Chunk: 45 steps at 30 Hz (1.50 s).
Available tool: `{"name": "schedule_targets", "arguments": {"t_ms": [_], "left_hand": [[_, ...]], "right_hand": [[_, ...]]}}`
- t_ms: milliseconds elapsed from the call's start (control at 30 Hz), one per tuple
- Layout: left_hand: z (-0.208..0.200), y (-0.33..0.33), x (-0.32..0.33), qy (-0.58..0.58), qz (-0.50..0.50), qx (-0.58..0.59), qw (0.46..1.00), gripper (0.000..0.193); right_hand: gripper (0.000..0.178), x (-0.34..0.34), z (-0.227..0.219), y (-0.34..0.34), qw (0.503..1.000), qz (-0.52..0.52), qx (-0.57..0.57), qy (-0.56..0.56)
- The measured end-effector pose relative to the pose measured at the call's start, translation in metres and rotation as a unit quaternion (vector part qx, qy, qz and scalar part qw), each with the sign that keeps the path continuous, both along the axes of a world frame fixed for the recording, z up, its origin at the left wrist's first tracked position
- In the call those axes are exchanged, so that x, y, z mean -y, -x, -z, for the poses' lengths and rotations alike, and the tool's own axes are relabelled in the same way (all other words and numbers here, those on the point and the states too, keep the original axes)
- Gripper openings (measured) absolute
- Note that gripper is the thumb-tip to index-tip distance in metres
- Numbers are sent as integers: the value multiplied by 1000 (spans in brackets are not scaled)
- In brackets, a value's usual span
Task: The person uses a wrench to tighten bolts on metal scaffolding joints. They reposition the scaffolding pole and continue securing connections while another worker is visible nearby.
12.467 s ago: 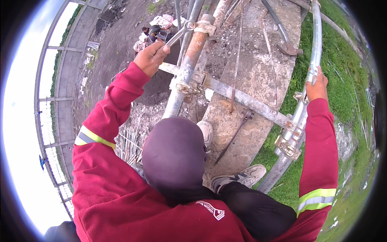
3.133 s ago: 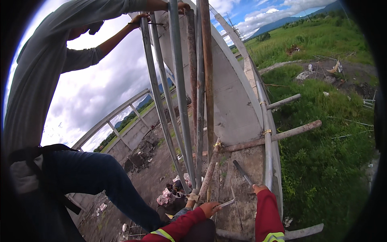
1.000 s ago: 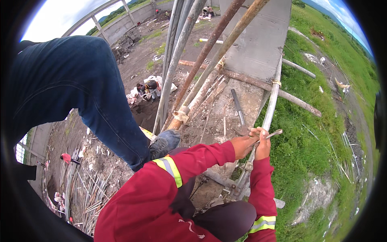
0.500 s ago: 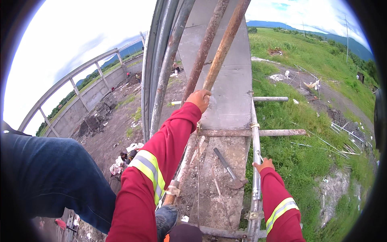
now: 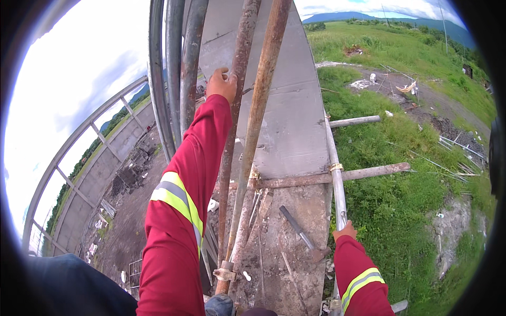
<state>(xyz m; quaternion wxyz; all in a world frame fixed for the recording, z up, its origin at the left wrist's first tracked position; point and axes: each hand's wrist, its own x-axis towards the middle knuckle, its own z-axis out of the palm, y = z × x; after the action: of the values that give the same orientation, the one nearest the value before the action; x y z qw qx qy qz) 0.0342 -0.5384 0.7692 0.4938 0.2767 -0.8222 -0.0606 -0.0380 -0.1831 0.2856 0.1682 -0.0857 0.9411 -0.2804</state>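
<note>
My left hand [image 5: 221,86] is raised at the left side of a rusty upright pipe [image 5: 241,58]. Its fingers are bent but apart, with the tips at or against the pipe, not wrapped round it. Just right of that pipe leans a second, browner pipe [image 5: 266,73]. Lower right, my right hand [image 5: 345,231] is closed at a silver scaffold pipe [image 5: 334,152]. A short silver metal tool [image 5: 343,215], perhaps a wrench, sticks up from its fingers; most of it is hidden. Between my arms a hammer [image 5: 298,227] lies on the dirty concrete ledge [image 5: 295,263].
Several grey pipes [image 5: 173,68] stand at the left. Ahead rises a smooth grey concrete face [image 5: 292,121], with a rusty crossbar [image 5: 305,180] at its foot. Clamps [image 5: 225,274] join the pipes. Grass [image 5: 385,210] lies far below at right, a dirt yard [image 5: 116,221] at left.
My left hand has let go of the brown pipe and moved up and left to the rusty one. The view has shifted; my right hand remains at the silver pipe.
</note>
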Motion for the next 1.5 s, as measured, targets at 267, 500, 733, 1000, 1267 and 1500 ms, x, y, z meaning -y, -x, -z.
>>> {"name": "schedule_targets", "arguments": {"t_ms": [267,500,733,1000,1267,1500], "left_hand": [[-37,66,18,-49,35,18,998,73],[-50,64,-2,-59,-104,113,986,69],[-43,37,-85,-36,-75,95,992,74],[-41,-43,-127,-2,2,-1,1000,61],[-49,-142,-185,175,13,20,984,37],[-34,-148,-252,88,76,-82,990,49]], "right_hand": [[67,-2,-4,2,997,27,16,64],[71,-4,-2,8,995,12,40,85],[75,-5,4,7,993,24,43,110],[71,-4,10,11,992,6,50,115],[73,-2,11,13,991,-2,52,122],[75,2,20,16,994,2,33,100]]}}
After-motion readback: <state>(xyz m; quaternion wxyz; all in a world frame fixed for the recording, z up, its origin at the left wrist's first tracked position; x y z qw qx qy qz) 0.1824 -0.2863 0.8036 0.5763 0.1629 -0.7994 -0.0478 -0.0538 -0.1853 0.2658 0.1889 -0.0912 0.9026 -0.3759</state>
